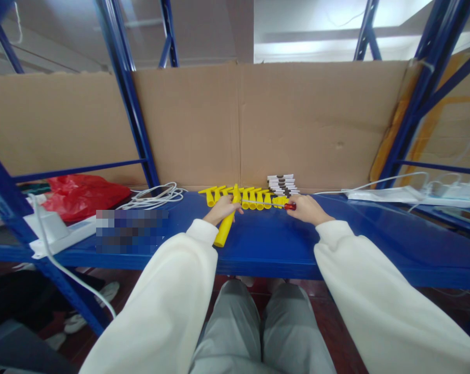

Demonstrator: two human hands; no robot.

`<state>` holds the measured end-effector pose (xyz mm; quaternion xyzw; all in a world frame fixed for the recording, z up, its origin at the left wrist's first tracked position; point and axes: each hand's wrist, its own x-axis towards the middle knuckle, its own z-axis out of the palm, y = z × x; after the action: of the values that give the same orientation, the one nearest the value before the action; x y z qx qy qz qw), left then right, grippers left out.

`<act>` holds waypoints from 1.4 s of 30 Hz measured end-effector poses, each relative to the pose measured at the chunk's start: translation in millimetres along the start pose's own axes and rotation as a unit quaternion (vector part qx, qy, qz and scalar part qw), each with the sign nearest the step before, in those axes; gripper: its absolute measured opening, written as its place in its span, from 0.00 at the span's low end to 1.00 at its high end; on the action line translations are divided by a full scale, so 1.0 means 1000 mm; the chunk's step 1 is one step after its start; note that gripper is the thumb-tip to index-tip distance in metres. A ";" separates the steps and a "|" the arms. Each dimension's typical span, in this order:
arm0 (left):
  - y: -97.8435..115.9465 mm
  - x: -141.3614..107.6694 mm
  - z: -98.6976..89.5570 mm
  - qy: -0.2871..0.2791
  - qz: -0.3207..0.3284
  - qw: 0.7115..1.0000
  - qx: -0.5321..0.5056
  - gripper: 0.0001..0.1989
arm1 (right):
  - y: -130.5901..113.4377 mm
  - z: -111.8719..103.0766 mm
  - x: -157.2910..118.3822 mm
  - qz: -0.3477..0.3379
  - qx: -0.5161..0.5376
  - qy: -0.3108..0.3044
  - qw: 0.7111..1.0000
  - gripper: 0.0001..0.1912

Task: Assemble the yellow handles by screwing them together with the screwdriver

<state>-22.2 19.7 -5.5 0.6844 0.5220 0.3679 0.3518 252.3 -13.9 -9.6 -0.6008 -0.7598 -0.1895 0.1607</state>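
Observation:
My left hand (222, 209) is closed round a yellow tubular part (224, 231) that slants toward the front edge of the blue table. In my right hand (308, 209) is a screwdriver with a red handle (290, 206). Its thin metal shaft points left and reaches the upper end of the yellow part. Behind my hands stands a row of several similar yellow parts (257, 200). Smaller yellow pieces (279, 201) lie at the row's right end, beside my right hand. A stack of white and dark pieces (282, 184) sits behind them.
Cardboard (188, 130) walls the back of the blue table (273, 244). On the left are a red plastic bag (84, 195), coiled white cable (160, 196) and a white power strip (73, 235). Another strip (448, 193) lies at the right. Blue uprights flank the table.

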 end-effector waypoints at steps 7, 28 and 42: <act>0.002 0.000 0.000 -0.002 -0.009 1.000 0.006 0.08 | -0.002 -0.003 -0.001 -0.002 -0.014 0.007 1.000 0.08; 0.003 -0.002 0.000 0.002 -0.008 1.000 0.001 0.11 | -0.016 -0.016 -0.005 0.015 -0.032 -0.064 0.997 0.14; -0.001 0.002 0.000 0.007 -0.006 1.000 0.005 0.11 | -0.006 -0.008 -0.003 -0.018 -0.058 -0.010 0.998 0.11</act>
<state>-22.0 21.9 -6.3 0.6805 0.5306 0.3675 0.3469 247.4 -21.4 -4.5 -0.5972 -0.7598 -0.2299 0.1148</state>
